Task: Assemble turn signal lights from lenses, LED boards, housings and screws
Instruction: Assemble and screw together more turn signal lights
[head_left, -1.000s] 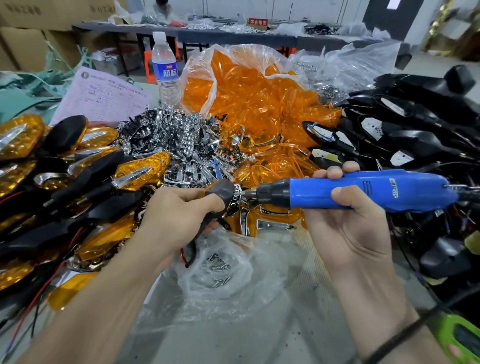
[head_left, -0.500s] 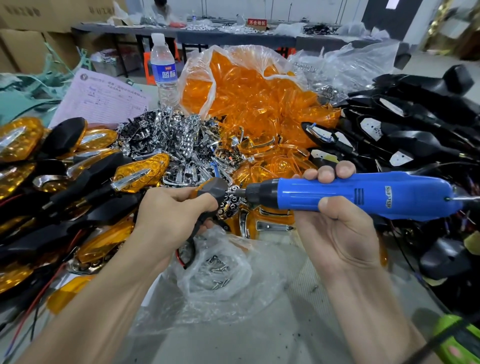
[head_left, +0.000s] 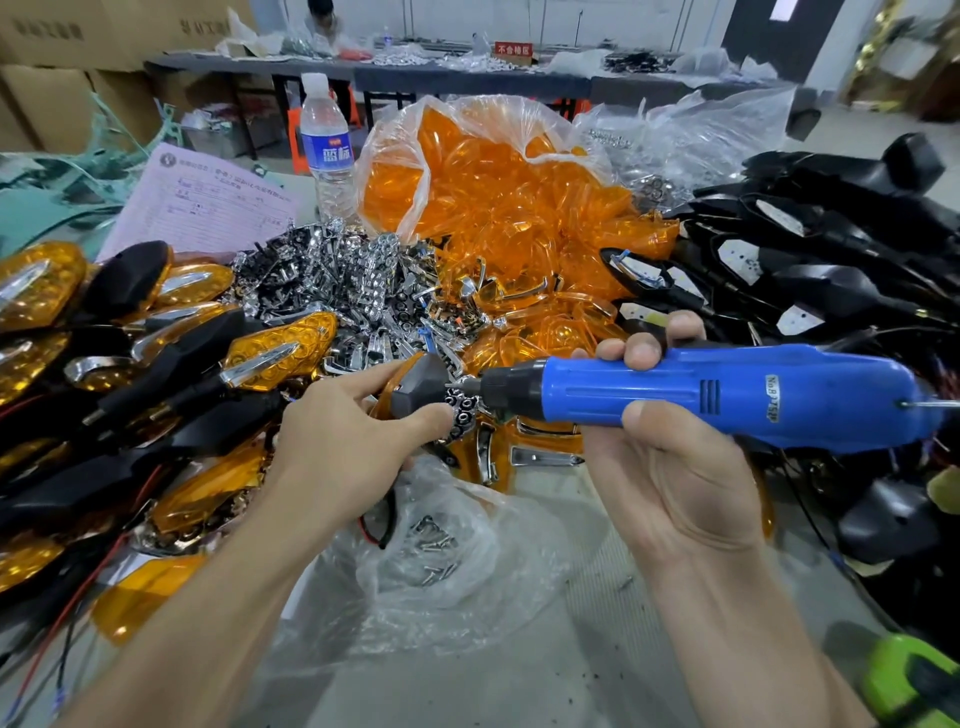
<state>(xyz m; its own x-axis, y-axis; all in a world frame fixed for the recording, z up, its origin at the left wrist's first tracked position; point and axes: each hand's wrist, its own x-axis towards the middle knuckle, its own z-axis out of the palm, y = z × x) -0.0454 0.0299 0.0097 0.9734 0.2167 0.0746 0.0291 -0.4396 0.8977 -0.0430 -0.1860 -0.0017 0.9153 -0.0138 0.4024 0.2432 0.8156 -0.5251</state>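
housing (head_left: 420, 382) and blue driver (head_left: 727, 395) drift slightly left, bit (head_left: 470, 385) stays seated, left hand (head_left: 337, 447) curled round housing, right hand (head_left: 670, 478) wrapped on driver, so screw likely mid-drive

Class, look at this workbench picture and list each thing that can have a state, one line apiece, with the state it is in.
left hand: grips the turn signal housing
right hand: grips the blue screwdriver
blue screwdriver: level, bit tip at the housing; spinning cannot be told
water bottle: upright, capped
bag of orange lenses: open at the top
bag of screws: lying crumpled, screws inside
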